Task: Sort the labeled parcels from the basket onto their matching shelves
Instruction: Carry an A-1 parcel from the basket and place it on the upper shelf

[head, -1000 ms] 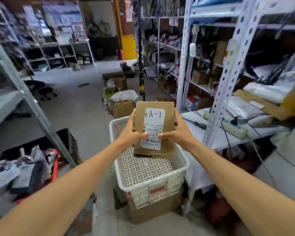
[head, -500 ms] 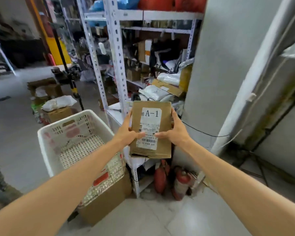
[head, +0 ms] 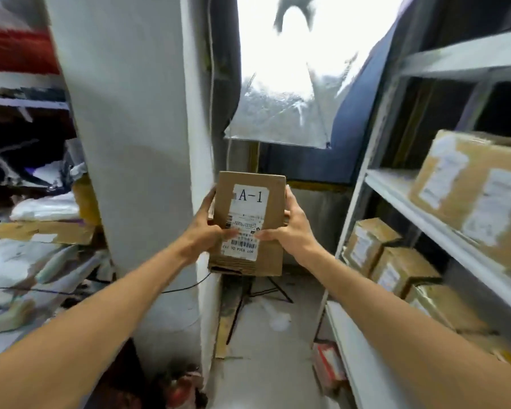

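A: What's around, and what stands in the way?

B: White pillar [head: 136,143] near left, close beside the parcel. On the right, a grey shelf rack [head: 419,214] with taped cardboard boxes [head: 478,190]. Far centre, a silvery sheet [head: 283,107], with black tripod legs [head: 278,290] on the floor beneath. Left of the pillar, heaped bags [head: 45,206], blurred.

A: Hands?

B: Both arms reach forward. Left hand [head: 204,231] and right hand [head: 289,228] grip the brown parcel [head: 248,214] by its side edges, thumbs on the front label [head: 252,196], which reads A-1. The parcel is upright and held in the air at centre, before the gap between pillar and rack.
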